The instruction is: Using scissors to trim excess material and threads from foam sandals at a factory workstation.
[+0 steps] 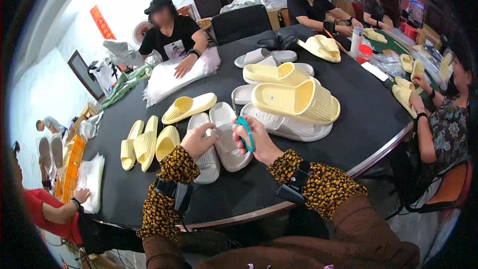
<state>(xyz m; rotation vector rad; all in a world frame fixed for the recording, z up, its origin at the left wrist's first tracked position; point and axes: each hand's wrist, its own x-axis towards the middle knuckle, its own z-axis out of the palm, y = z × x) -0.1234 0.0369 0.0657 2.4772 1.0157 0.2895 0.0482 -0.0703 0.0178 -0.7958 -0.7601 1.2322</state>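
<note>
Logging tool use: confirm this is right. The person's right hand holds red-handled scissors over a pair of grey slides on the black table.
One detail is wrong. In the head view, the scissors in the right hand have teal handles, not red. They are over the grey slides on the black table.

A stack of clear bags (pixel 172 80) and a white bottle (pixel 356 41) sit on the black table (pixel 358 124).

Round black table (pixel 348 119), white walls (pixel 124 0), black chair (pixel 241 22).

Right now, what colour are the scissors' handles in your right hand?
Teal green. The scissors show best in the head view, held in the right hand over the pale grey slippers.
</note>
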